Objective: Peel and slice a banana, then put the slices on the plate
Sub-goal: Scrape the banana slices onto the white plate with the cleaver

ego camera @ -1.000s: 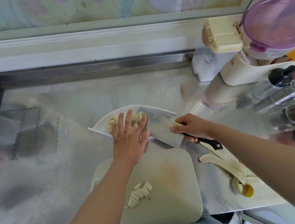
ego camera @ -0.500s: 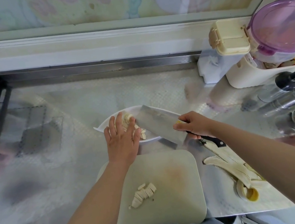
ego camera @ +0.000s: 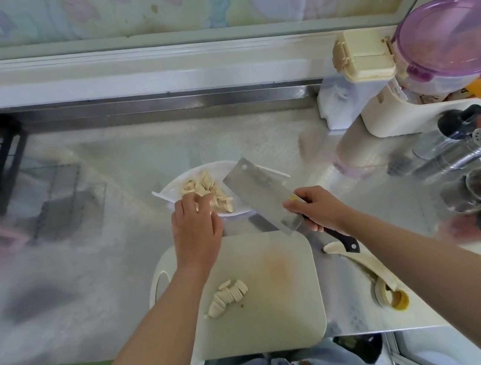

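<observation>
A white plate sits beyond the cutting board and holds a heap of banana slices. My left hand is at the plate's near edge, its fingertips bent down onto the nearest slices. My right hand grips the black handle of a cleaver. The blade lies flat and tilted over the plate's right side, with nothing on it. A short row of cut slices remains on the board's left part. The banana peel lies right of the board.
Spice jars and shakers line the right side. Behind them stand a purple-lidded tub and a cream box. A black rack with a clear bin is at far left. The counter's front edge runs just under the board.
My left hand has pulled back from over the plate toward the board, uncovering the slices heaped there. The cleaver stays over the plate's right side, its blade now bare.
</observation>
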The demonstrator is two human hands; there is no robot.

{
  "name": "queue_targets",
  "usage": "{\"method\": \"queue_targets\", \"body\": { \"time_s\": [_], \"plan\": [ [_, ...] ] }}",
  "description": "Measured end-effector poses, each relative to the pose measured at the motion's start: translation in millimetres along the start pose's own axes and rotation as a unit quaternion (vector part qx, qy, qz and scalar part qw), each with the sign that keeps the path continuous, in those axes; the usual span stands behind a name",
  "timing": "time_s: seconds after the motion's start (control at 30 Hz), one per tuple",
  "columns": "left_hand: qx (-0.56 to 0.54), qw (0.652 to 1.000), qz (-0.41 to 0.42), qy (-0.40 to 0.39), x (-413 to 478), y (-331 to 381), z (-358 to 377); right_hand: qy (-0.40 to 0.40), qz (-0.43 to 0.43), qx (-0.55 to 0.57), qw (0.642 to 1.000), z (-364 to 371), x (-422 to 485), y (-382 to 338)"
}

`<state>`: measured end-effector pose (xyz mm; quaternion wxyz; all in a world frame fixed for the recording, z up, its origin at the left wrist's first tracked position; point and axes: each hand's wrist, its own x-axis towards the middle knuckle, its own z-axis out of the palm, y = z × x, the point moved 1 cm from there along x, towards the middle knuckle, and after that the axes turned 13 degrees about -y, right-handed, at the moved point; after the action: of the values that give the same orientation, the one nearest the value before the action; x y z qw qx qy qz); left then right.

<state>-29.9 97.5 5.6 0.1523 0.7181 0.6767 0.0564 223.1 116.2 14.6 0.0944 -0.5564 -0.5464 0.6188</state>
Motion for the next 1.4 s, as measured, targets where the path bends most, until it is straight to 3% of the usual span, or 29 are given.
{"method": "queue_targets", "body": {
  "time_s": [0.17, 0.3, 0.57, 0.73, 1.03, 1.4],
  "plan": [
    [-0.059, 0.998, 0.012, 0.022, -45, 2, 15, -0.014, 0.0, -0.022, 1.0, 30, -24, 16],
    [-0.076, 0.996, -0.043, 0.02, -100, -1, 37, -0.024, -0.009, -0.032, 0.999, 56, -46, 40],
    [-0.078, 0.983, -0.164, -0.034, -190, -13, 65, 0.002, -0.032, -0.108, 0.994, 81, -74, 71],
    [-0.082, 0.982, -0.154, -0.069, -215, -15, 75, 0.02, -0.039, -0.169, 0.985, 87, -75, 77],
    [-0.062, 0.983, -0.142, -0.096, -218, -18, 82, -0.05, -0.021, -0.151, 0.987, 100, -56, 68],
    [0.003, 0.982, -0.152, -0.115, -216, -4, 89, -0.142, 0.021, -0.04, 0.989, 94, -43, 58]
  ]
}}
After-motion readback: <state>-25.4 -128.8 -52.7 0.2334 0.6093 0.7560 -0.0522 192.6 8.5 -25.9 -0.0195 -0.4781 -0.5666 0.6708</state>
